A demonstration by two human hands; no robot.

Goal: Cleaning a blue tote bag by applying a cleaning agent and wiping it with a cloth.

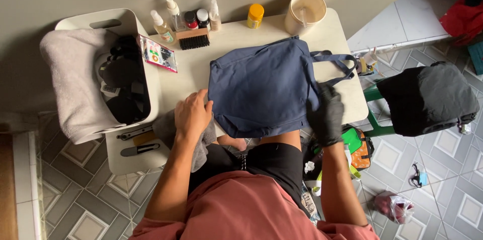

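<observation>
Surface: small white table [342,44] against a plain wall, tiled floor below, seen from straight above.
Landmark: blue bag [264,86] lies flat on the table, its handles [334,64] trailing off toward the far right edge.
Long axis: the bag runs roughly left to right across the table, tilted a little, handle end on the person's right.
Right hand: black-gloved right hand [327,114] sits at the bag's near right corner, fingers curled onto the fabric edge; a firm pinch or only a touch, I cannot tell.
Left hand: bare left hand [192,114] is just left of the bag's near left corner, pressed down on a grey cloth [166,129], fingers bent, apparently not on the bag.
Nearer hand: the right one, already on the bag.
Behind the bag: brush [194,39], small bottles [173,16], cream bucket [305,11].
Left of the bag: white bin [108,21] with a towel [70,79] draped over it.
</observation>
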